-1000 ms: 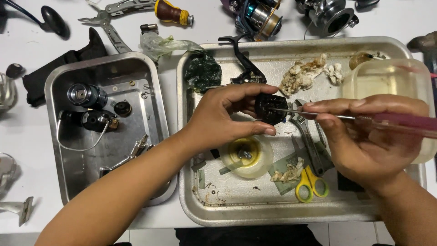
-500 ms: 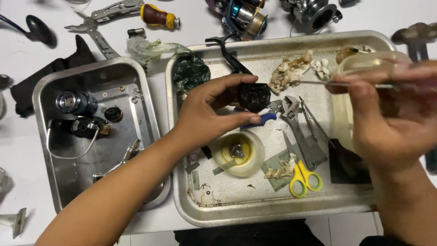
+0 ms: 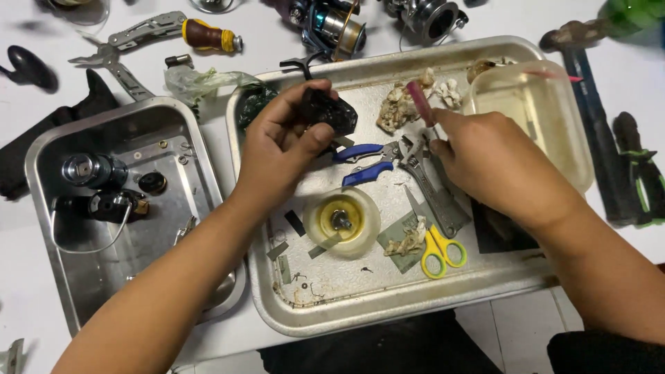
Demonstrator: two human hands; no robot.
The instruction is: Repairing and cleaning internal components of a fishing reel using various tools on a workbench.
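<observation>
Your left hand [image 3: 280, 149] is curled tight around a small black reel part [image 3: 327, 111], thumb and fingertips pinching it from both sides, and you hold it above the far left part of the large steel tray [image 3: 415, 305]. Your right hand [image 3: 492, 163] is closed around a red-handled tool [image 3: 420, 102]; the handle sticks up out of your fist toward the tray's far edge, and its tip is hidden under your fingers. The two hands sit close together, with a narrow gap between them over the blue-handled pliers [image 3: 364, 163].

Inside the large tray you have one pair of yellow scissors [image 3: 442, 251] near the front edge, one adjustable wrench [image 3: 431, 190] just beside your right hand, one round translucent cup [image 3: 342, 221] with a small metal piece in it at the middle, and one clear plastic tub [image 3: 530, 121] filling the far right corner. Wads of dirty tissue lie by the far edge and by the scissors. The bare floor of the tray is mostly along its front left.

The smaller steel tray [image 3: 69, 277] lies just to the left, touching the large one, with two dark reel pieces in its far half. Beyond both trays, along the worktop's far edge, lie two spinning reels [image 3: 332, 24] and a yellow-and-brown handled tool [image 3: 208, 34].
</observation>
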